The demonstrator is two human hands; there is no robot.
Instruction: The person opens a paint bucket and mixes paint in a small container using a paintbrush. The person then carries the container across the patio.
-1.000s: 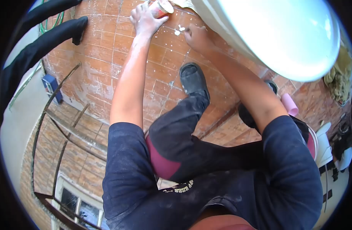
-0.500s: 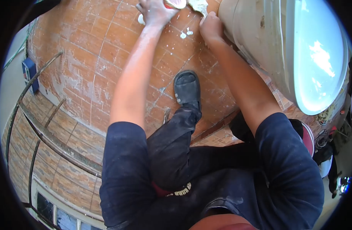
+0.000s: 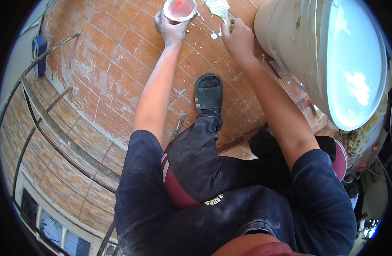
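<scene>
A small round cup (image 3: pixel 180 10) with a white-smeared rim and a pinkish inside is gripped in my left hand (image 3: pixel 172 32), which is dusted white. To its right, my right hand (image 3: pixel 240 39) is closed round the handle of a brush or spatula (image 3: pixel 219 8) whose head is covered in thick white paste. Its exact kind is hard to tell. White drops (image 3: pixel 214 36) lie on the tiled floor just below the tool.
A large pale bucket (image 3: pixel 289 38) with a shiny white lid (image 3: pixel 355 64) stands at the right. Curved metal bars (image 3: pixel 68 138) cross the left side, near a blue object (image 3: pixel 39 55). My sandalled foot (image 3: pixel 209 91) rests on the orange tiles (image 3: pixel 132 64).
The cup's open top has come fully into view. The coated tool now shows in my right hand. The view has shifted, the bucket shows more of its side, and the dark-clothed legs at upper left are gone.
</scene>
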